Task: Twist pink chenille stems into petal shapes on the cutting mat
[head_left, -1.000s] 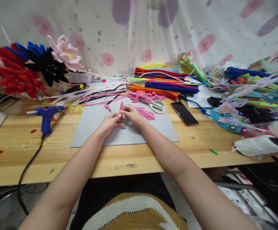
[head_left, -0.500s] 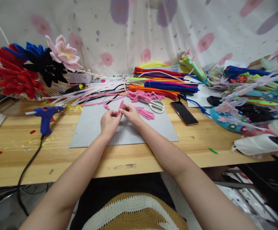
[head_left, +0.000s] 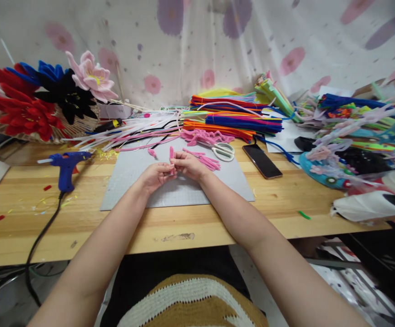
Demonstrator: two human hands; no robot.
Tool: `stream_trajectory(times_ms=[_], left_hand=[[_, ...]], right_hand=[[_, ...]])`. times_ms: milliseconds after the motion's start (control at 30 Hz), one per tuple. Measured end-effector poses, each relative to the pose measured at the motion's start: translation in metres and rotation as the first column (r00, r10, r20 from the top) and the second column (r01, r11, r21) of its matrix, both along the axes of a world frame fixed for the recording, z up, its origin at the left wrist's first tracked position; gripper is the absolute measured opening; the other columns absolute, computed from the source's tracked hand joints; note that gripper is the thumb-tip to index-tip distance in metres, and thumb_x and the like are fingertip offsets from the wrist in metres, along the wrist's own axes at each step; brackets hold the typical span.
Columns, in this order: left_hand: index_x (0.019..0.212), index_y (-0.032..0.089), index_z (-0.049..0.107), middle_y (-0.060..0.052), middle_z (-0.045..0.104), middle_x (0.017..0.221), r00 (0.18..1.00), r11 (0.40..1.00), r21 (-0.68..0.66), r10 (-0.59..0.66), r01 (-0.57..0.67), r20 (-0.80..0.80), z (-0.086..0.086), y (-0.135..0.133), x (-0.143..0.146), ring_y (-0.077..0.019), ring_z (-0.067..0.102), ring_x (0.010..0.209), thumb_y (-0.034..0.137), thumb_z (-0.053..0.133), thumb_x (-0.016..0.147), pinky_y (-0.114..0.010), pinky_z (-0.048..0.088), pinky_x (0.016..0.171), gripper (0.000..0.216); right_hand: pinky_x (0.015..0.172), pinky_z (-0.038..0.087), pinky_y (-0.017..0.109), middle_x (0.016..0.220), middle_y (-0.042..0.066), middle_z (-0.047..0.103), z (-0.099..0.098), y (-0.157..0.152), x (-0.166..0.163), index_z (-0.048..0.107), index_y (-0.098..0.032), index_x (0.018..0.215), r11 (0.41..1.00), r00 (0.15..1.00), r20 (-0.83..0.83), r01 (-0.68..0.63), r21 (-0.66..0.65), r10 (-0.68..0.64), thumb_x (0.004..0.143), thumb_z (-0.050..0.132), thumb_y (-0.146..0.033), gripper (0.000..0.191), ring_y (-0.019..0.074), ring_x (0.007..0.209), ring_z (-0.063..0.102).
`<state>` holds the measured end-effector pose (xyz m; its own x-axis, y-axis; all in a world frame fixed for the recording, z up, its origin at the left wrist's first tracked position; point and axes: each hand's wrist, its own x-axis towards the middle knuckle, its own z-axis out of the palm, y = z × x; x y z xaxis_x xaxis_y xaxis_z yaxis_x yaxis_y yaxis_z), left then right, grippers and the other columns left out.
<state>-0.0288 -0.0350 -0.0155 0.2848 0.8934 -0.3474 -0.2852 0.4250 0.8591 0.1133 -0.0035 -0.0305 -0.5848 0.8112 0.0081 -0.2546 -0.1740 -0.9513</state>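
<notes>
Over the grey cutting mat [head_left: 122, 181], both my hands pinch one short pink pipe cleaner piece [head_left: 172, 154], which stands upright between them. My left hand [head_left: 157, 176] has its thumb and fingers closed on the lower part. My right hand [head_left: 188, 164] grips it from the other side, fingers curled. A small pink pipe cleaner bit [head_left: 152, 153] lies on the mat beyond my left hand. Several cut pink pipe cleaner lengths [head_left: 208, 161] lie just right of my right hand. Behind them are a curly pink bundle [head_left: 206, 137] and white-handled scissors [head_left: 224, 152].
On the left are a blue glue gun [head_left: 66, 168] with its cord and fuzzy flowers [head_left: 71, 93]. Bundles of coloured pipe cleaners [head_left: 231, 120] line the back. To the right lie a phone [head_left: 262, 161], a white roll [head_left: 369, 205] and piled craft pieces [head_left: 327, 170].
Both hands have come slightly nearer to me. The pink piece between them has turned from slanted to upright, and my left fingers have shifted lower on it.
</notes>
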Motion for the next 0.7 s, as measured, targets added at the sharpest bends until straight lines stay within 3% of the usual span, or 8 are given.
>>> stream_trajectory(times_ms=[133,300,700], left_hand=[[0.062,0.011,0.063,-0.003,0.061,0.06,1.0,0.999,-0.034,-0.019,0.02,0.01,-0.0014,0.0015,-0.0023,-0.0084,0.056,0.056,0.014,0.062,0.071,-0.022,0.05,0.061,0.01],[0.074,0.011,0.067,-0.007,0.066,0.078,0.999,0.991,0.125,-0.037,0.041,-0.035,-0.0023,0.0006,-0.0076,-0.014,0.062,0.075,0.022,0.065,0.07,-0.025,0.052,0.063,0.013],[0.069,0.011,0.068,-0.007,0.066,0.074,0.997,0.989,0.14,-0.047,0.055,-0.061,0.0002,-0.001,-0.0061,-0.0134,0.061,0.072,0.021,0.065,0.067,-0.023,0.053,0.064,0.011]], right_hand=[[0.053,0.037,0.021,0.057,-0.004,0.054,0.0007,-0.0002,-0.0029,0.048,-0.016,0.067,0.999,0.999,-0.039,0.024,-0.028,-0.025,0.061,0.07,-0.034,0.029,0.0072,0.051,0.049],[0.051,0.034,0.019,0.054,-0.006,0.051,-0.0029,0.0043,0.0005,0.047,-0.015,0.064,0.99,0.99,-0.045,0.138,0.032,-0.137,0.062,0.069,-0.033,0.028,0.0051,0.048,0.045],[0.054,0.037,0.021,0.056,-0.005,0.053,-0.0024,0.0043,0.0034,0.05,-0.016,0.065,0.996,0.997,0.003,0.074,0.054,-0.074,0.062,0.069,-0.035,0.027,0.0061,0.05,0.046]])
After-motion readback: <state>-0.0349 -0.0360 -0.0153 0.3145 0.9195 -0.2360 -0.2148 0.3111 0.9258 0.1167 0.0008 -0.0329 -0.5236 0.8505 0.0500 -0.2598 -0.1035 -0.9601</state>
